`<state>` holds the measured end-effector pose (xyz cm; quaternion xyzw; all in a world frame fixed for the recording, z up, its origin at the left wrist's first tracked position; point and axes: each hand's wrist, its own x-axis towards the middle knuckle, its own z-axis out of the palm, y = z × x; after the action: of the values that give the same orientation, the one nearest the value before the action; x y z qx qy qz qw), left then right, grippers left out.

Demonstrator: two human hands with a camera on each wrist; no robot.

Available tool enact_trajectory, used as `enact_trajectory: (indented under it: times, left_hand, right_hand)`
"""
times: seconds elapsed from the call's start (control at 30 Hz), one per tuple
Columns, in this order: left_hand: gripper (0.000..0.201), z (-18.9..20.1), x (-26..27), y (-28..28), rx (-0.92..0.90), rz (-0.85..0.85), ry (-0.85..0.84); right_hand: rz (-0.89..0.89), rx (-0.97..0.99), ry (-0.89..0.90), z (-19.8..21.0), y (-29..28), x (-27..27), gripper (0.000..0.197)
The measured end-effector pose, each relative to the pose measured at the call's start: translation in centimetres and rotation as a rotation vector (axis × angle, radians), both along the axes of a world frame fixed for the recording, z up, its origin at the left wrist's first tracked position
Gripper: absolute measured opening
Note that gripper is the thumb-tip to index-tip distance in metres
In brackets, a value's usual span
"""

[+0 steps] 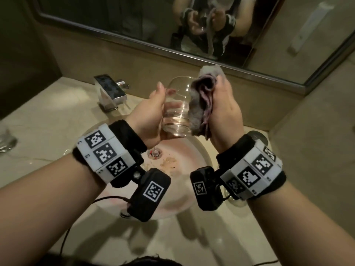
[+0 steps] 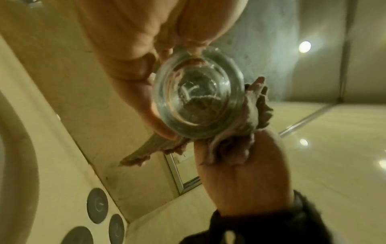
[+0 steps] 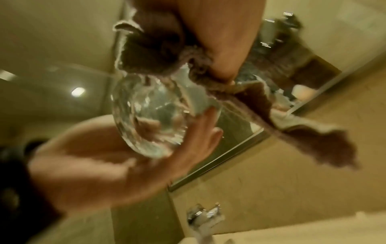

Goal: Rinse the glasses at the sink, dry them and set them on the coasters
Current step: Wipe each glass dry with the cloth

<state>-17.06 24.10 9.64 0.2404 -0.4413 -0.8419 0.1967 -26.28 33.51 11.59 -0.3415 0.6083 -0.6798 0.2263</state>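
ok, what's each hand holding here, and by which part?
Left hand grips the glass around its side wall, above the sink. Right hand holds the bunched cloth by its middle, pressed against the glass's other side.

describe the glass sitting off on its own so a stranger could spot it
Start at the round basin and follow the pale marble counter left. At the far left edge stands a clear empty tumbler, unlike the glass in the hands, nobody holds it.
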Motion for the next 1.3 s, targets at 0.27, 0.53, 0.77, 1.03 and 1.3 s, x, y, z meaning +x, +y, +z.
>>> enact_trajectory:
  times: [0.27, 0.53, 0.77, 1.03, 1.3]
  left_hand:
    - [0.069, 0.8, -0.4, 1.4, 0.077, -0.260, 0.106]
    - [0.051, 0.8, -1.2, 2.1, 0.011, -0.258, 0.159]
    - [0.055, 0.0, -1.8, 1.8, 0.034, -0.128, 0.074]
    - [0.075, -0.6, -2.0, 0.5, 0.289, -0.135, 0.038]
    - [0.065, 0.2, -1.5, 1.1, 0.087, -0.154, 0.023]
  right_hand:
    - [0.104, -0.154, 0.866, -1.4, 1.4, -1.2, 0.057]
    - [0.110, -0.056, 0.467, -1.0, 0.5, -1.8, 0.052]
    - [0.035, 0.155, -0.246, 0.2, -1.0, -3.5, 0.040]
    - [-0.023, 0.019, 0.533, -1.7, -0.1, -2.5, 0.055]
    - [-0.057, -0.061, 0.114, -1.0, 0.2, -3.7, 0.054]
